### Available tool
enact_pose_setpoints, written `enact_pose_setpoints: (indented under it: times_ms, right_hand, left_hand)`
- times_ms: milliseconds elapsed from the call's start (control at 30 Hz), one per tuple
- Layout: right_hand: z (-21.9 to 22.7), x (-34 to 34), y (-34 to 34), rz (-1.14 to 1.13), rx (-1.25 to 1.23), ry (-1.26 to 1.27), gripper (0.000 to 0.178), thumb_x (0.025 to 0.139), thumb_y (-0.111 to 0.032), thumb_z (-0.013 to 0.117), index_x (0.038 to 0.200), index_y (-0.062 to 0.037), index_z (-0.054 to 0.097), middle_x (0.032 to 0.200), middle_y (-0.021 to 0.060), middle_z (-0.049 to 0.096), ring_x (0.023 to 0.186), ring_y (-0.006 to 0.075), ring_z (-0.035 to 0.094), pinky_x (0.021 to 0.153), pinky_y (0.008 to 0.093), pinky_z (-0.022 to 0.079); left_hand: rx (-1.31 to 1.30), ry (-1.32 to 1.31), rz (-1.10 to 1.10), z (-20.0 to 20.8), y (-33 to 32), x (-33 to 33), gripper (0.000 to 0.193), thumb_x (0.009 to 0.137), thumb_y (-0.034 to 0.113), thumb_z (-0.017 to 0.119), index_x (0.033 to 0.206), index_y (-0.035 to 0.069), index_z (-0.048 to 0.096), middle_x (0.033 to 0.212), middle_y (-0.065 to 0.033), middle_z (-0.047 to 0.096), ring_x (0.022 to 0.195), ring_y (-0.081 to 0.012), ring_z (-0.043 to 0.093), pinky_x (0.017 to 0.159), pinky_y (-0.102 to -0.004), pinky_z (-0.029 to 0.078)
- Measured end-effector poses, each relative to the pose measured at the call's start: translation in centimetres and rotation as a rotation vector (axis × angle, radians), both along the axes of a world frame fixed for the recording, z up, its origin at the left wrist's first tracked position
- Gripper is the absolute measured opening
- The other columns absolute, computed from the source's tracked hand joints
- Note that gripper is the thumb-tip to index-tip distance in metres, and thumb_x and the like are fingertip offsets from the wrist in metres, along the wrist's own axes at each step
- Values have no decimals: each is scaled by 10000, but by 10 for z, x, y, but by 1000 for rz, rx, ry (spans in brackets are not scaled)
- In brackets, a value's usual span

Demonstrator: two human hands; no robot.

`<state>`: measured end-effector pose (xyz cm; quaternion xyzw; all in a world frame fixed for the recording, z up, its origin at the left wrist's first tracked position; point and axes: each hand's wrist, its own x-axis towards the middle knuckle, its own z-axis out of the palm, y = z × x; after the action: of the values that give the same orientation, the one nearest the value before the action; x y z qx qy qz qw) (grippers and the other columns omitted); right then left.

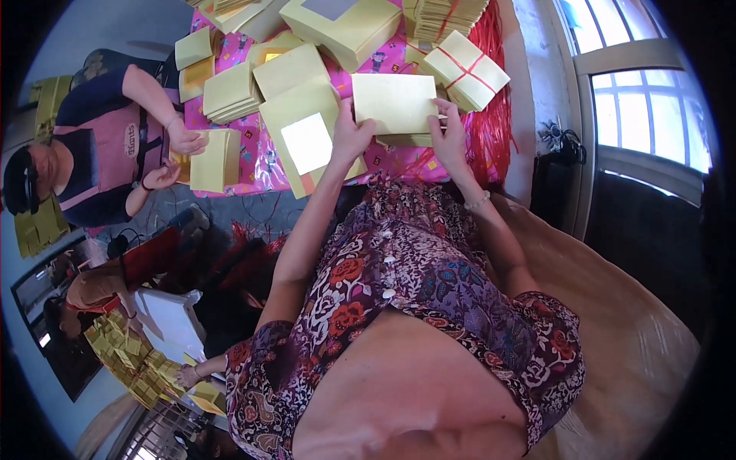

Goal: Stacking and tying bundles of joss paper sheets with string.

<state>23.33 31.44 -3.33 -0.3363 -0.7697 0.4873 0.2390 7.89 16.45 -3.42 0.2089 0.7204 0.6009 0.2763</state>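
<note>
A pale yellow rectangular stack of paper (pixel 393 101) is held between my two hands over the table's near edge. My left hand (pixel 355 136) grips its lower left corner, the thumb lying on the face. At the right edge my right hand (pixel 450 136) pinches it, fingers bent around the side. Another yellow stack (pixel 406 140) shows just below it, partly covered. Left of my left hand lies a large yellow paper piece (pixel 272 115) with a bright white square (pixel 307 144) on it. Beyond my right hand sits a yellow bundle (pixel 479 86) tied crosswise with red string.
Several yellow stacks, including a big block (pixel 349 34), crowd the pink patterned tablecloth (pixel 264 165). Red strands (pixel 491 142) hang at the table's right end. At left a co-worker in a pink apron (pixel 107 157) handles a yellow stack (pixel 215 159). Other people work farther back.
</note>
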Motion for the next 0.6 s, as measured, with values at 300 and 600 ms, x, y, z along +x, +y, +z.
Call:
enact_pose_setpoints:
  times_ms: [300, 600]
  right_hand:
    - [-28, 21, 21, 7, 280, -267, 331, 887, -91, 593, 1196, -28, 492, 997, 193, 574, 867, 341, 591, 725, 409, 491]
    - [-42, 28, 28, 50, 210, -376, 359, 854, -148, 641, 1165, -52, 490, 1000, 219, 586, 906, 417, 597, 746, 484, 489]
  left_hand:
    - [-398, 189, -127, -43, 35, 7, 422, 767, 132, 591, 1125, -47, 460, 1002, -284, 638, 974, -417, 634, 867, -454, 499]
    - [-622, 261, -184, -52, 46, 14, 445, 760, 153, 632, 1121, -59, 481, 1036, -298, 596, 1018, -434, 581, 915, -470, 469]
